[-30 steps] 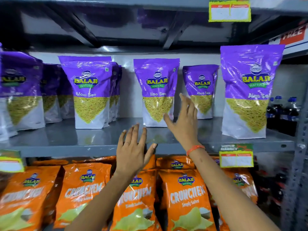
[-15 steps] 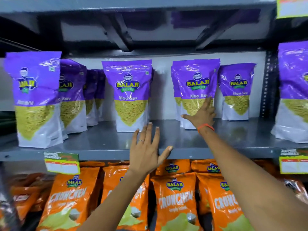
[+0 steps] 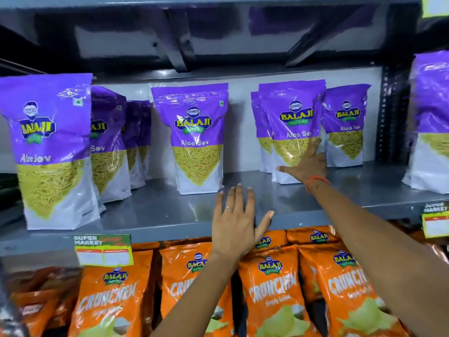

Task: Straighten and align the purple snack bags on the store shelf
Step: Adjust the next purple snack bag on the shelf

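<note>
Moved since half a second back: my right hand (image 3: 306,164) sits a little lower on the front bag (image 3: 292,132) it was already touching; the view has slid slightly, so the whole row reads a touch further right.
Right hand: open and flat, fingers spread against the bag's lower right face, thumb pointing left along its base. It presses, it does not grip.
Left hand (image 3: 237,220): open, fingers splayed and pointing up, hovering over the front edge of the shelf (image 3: 155,215), touching no bag that I can see.
Where the bags are: purple bags stand upright along the grey shelf. The one under my right hand stands in front of another bag (image 3: 257,132) that peeks out on its left, with a third bag (image 3: 346,125) just beside it on the right and set further back.
Key relation: the touched bag lies ahead and to the right of my left hand, its long axis vertical. The right hand is on it; the left is well apart and nearer to the middle bag (image 3: 198,137), which stands alone.
Other bags: a large bag (image 3: 48,152) at far left sits nearest the shelf's front edge, with more behind it.
My judgement: the row is uneven in depth; the next move probably nudges this bag square with its neighbours.
Below: orange chip bags (image 3: 274,288) fill the lower shelf.
</note>
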Demonstrator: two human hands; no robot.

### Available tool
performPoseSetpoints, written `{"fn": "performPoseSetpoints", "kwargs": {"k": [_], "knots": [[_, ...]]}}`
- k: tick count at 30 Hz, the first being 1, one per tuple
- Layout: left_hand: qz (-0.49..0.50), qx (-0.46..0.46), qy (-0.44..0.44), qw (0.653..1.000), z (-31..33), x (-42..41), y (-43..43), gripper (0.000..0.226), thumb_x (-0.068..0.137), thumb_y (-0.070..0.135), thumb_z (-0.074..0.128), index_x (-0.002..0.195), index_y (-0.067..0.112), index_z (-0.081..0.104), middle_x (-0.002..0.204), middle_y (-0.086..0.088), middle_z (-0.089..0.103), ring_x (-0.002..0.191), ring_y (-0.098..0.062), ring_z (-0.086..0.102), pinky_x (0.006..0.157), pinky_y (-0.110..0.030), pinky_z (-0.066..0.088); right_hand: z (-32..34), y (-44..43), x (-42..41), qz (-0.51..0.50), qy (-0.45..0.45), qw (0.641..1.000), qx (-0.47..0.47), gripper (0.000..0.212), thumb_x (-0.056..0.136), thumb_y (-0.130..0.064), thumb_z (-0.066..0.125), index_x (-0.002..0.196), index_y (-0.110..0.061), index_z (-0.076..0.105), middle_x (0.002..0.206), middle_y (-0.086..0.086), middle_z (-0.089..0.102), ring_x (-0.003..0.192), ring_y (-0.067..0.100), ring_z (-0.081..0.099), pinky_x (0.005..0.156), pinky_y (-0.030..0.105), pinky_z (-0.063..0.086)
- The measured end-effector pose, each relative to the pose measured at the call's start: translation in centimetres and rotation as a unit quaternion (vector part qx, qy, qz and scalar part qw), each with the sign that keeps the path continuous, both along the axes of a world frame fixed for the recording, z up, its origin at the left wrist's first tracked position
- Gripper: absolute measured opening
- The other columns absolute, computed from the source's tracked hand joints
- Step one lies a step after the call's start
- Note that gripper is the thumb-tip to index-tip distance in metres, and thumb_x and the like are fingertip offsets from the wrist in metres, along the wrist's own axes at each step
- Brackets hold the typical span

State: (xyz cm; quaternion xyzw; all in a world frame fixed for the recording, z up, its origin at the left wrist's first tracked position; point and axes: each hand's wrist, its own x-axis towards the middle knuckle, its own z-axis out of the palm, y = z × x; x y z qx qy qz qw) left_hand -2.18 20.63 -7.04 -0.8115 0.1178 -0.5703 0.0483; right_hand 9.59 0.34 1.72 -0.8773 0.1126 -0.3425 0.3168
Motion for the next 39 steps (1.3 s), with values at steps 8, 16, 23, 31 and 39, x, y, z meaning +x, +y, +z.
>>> {"fn": "performPoseSetpoints", "kwargs": {"k": [8,16,23,31,39], "knots": [[-0.006,-0.004,0.02,1.0,0.1,-0.4,-0.1,0.062,0.091,0.056,0.038,0.118,0.007,0.065,0.119,-0.017,0.066,0.109,-0.031,0.061,0.096,-0.044,0.047,-0.1,-0.4,-1.2,0.02,0.011,1.0,-0.004,0.138,0.062,-0.052,0.082,0.149,-0.003,-0.013,0.149,0.03,0.026,0.132,0.044,0.037,0.106,0.05,0.038],[-0.005,-0.011,0.021,1.0,0.0,-0.1,-0.1,0.063,0.091,0.057,0.037,0.119,0.006,0.064,0.117,-0.016,0.067,0.106,-0.032,0.062,0.09,-0.042,0.047,-0.5,-2.1,-4.8,0.044,0.0,0.999,-0.016,0.143,0.056,-0.059,0.082,0.15,-0.007,-0.013,0.144,0.032,0.032,0.127,0.045,0.045,0.102,0.049,0.043],[-0.008,-0.016,0.037,0.999,0.0,-0.2,-0.2,0.064,0.092,0.056,0.035,0.118,0.005,0.064,0.113,-0.016,0.069,0.103,-0.031,0.063,0.084,-0.041,0.047,-1.4,-3.3,-8.8,0.024,-0.014,0.999,-0.032,0.141,0.055,-0.068,0.077,0.151,-0.011,-0.009,0.145,0.028,0.033,0.127,0.044,0.044,0.101,0.051,0.043],[-0.006,-0.021,0.077,0.997,0.3,-0.7,-0.3,0.065,0.092,0.056,0.034,0.115,0.004,0.065,0.105,-0.016,0.071,0.097,-0.032,0.065,0.08,-0.04,0.048,-2.0,-3.8,-11.5,0.001,-0.027,0.999,-0.035,0.139,0.054,-0.071,0.074,0.151,-0.012,-0.006,0.139,0.027,0.037,0.124,0.045,0.046,0.099,0.053,0.043],[-0.003,-0.02,0.092,0.996,0.4,-0.9,-0.2,0.064,0.092,0.056,0.034,0.109,0.004,0.067,0.103,-0.016,0.071,0.094,-0.032,0.065,0.078,-0.04,0.048,-2.4,-4.0,-12.7,0.002,-0.043,0.999,-0.028,0.137,0.054,-0.072,0.073,0.151,-0.015,-0.004,0.135,0.025,0.042,0.122,0.043,0.048,0.096,0.051,0.046]]}}
